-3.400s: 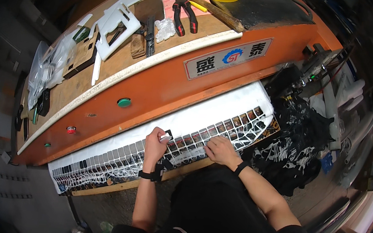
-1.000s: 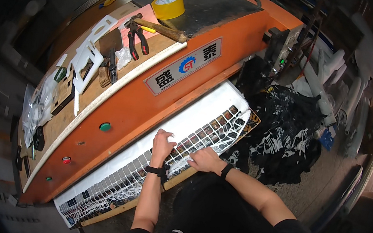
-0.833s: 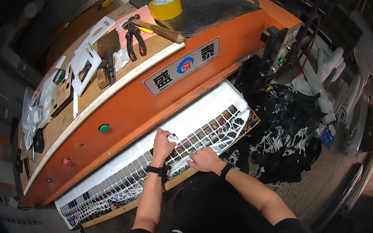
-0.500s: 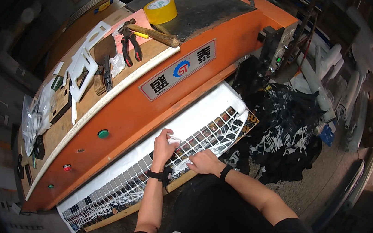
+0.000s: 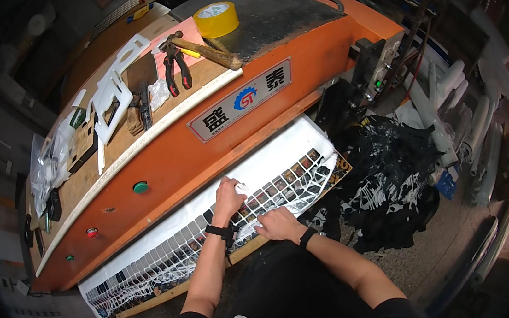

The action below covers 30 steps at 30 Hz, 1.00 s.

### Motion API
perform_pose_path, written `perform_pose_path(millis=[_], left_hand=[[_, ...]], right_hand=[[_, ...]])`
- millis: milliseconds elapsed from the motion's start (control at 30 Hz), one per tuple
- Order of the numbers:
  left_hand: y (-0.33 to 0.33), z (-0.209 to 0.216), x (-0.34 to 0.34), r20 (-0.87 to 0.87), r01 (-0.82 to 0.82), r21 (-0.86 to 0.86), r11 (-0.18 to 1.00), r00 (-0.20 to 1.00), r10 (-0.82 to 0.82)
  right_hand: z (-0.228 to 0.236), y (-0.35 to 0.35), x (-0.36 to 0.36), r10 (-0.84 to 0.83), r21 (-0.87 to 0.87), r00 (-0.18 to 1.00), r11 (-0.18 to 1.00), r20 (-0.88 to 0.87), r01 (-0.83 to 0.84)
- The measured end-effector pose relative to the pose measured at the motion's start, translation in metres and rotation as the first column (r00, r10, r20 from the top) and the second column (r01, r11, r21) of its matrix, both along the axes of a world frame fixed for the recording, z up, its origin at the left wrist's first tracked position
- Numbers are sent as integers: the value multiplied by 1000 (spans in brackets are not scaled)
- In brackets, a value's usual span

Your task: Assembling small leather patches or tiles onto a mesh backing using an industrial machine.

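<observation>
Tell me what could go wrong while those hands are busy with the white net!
Maybe three things. The white net has thin strips, so a hard tug might tear one. The left hand is near the low edge of the orange machine, so fingers might get hurt if that part moved. And the hammer reaches close to the tabletop's front edge, so a bump could knock it down.

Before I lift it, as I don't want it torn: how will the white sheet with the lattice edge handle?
The white sheet looks floppy, since its lattice strands bend and bunch along the near edge. It may tear or snag, as those strands are thin. It is probably light, with so many openings.
</observation>
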State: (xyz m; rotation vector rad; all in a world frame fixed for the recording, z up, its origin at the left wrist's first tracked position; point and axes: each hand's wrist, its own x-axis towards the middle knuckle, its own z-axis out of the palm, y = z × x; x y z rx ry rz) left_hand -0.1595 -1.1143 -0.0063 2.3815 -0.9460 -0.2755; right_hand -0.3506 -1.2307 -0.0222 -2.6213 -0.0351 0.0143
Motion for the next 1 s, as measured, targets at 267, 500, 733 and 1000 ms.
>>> perform_pose_path(millis=[267,500,733,1000], left_hand=[[-18,27,-14,-267,-97,-129,987,962,60],[-37,9,-5,-220,-42,38,998,974,49],[-40,5,-6,-3,24,-4,1000,1000,-24],[-47,22,-14,-206,-68,87,994,975,85]], right_hand=[[-4,-6,-3,-12,23,1000,1000,17,11],[-3,-3,0,-3,44,1000,999,11,3],[-2,-4,-2,-22,71,1000,997,10,21],[0,-6,-5,-28,96,999,995,17,26]])
